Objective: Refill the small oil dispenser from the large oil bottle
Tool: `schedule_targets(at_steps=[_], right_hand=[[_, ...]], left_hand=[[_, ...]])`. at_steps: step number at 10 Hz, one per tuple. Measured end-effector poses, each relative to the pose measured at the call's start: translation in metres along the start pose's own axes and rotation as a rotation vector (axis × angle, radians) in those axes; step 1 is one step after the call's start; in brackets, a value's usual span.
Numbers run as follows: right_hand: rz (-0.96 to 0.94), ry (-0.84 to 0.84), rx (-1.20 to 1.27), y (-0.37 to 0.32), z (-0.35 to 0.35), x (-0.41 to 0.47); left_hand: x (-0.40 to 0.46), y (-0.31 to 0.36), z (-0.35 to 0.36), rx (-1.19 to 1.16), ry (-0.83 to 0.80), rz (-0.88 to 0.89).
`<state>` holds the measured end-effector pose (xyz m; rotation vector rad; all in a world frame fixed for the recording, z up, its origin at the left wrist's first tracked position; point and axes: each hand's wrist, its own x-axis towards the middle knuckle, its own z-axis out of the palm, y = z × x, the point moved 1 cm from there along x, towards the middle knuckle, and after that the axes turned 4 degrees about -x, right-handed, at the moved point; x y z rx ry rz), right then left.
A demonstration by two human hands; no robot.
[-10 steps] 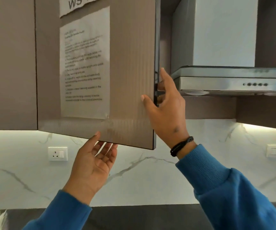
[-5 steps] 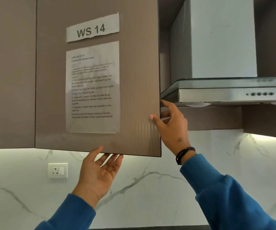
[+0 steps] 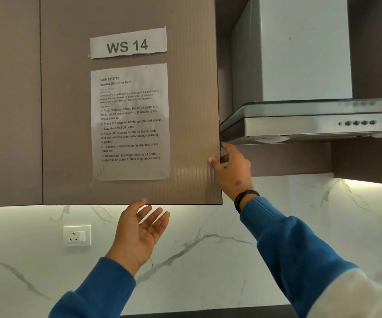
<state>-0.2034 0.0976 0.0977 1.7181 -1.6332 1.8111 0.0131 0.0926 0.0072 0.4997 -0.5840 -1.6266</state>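
My right hand pinches the brown ribbed cupboard door edge, left hand open beneath (bottles unseen; probably heavy, slippery, best gripped mid-body).

Cabinet door — hood alongside

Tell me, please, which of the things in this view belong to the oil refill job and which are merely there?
Belong to the job:
- instruction sheet on the cabinet door
- right hand gripping the door's edge
- left hand, open beneath the door

Merely there:
- WS 14 label
- cooker hood
- wall socket

Neither oil bottle is in view.
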Motion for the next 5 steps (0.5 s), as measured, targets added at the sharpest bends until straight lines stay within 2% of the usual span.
schedule_targets(at_steps=[1,3,5], right_hand=[[0.039,0.002,-0.009,0.006,0.001,-0.002],[-0.001,0.203,-0.026,0.009,0.007,-0.017],[-0.120,0.152,0.034,-0.014,0.014,-0.030]], left_hand=[[0.000,-0.001,-0.001,0.034,0.006,0.000],[-0.002,0.004,-0.004,0.133,0.004,0.060],[-0.007,0.019,0.007,0.279,-0.036,0.219]])
